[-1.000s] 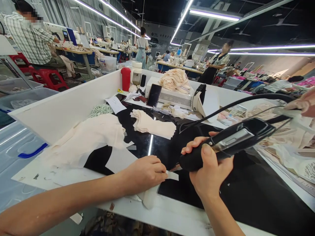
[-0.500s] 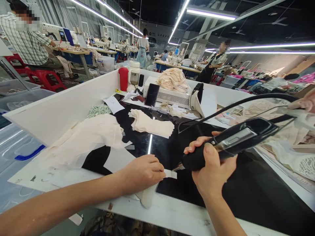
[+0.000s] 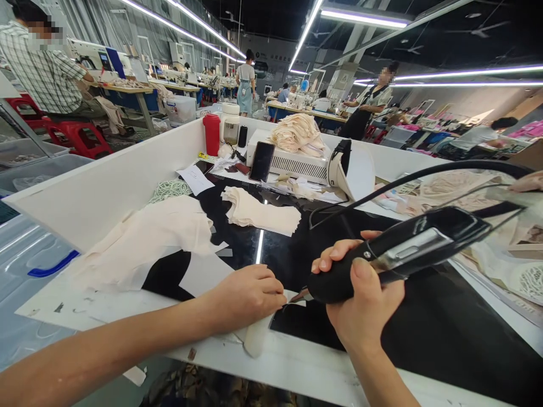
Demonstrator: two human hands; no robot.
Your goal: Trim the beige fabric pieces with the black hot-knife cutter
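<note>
My right hand (image 3: pixel 367 299) is wrapped round a black corded hand tool (image 3: pixel 335 281) with a pointed metal tip. The tool slants down to the left. Its tip (image 3: pixel 302 296) is at the pale strip end beside my left fingertips; whether it touches the fabric I cannot tell. My left hand (image 3: pixel 254 294), fingers curled and pressed together, holds a cream fabric strip (image 3: pixel 255 339) down at the near edge of the black board (image 3: pixel 424 322). Part of the strip lies hidden beneath this hand. Beyond lies a stack of cream fabric pieces (image 3: pixel 263 212).
A larger cream fabric pile (image 3: pixel 156 237) lies at left, near green cord (image 3: pixel 169 191). At the back are a phone (image 3: pixel 262 161), a white machine box (image 3: pixel 297 167) and a red cup (image 3: pixel 211 134). The tool's black cable (image 3: pixel 382 189) arches to the right. Coworkers sit and stand farther off.
My right hand has brought the tool slightly left and down, so its metal tip now reaches the strip end by my left fingers. My left hand has stayed in place.
</note>
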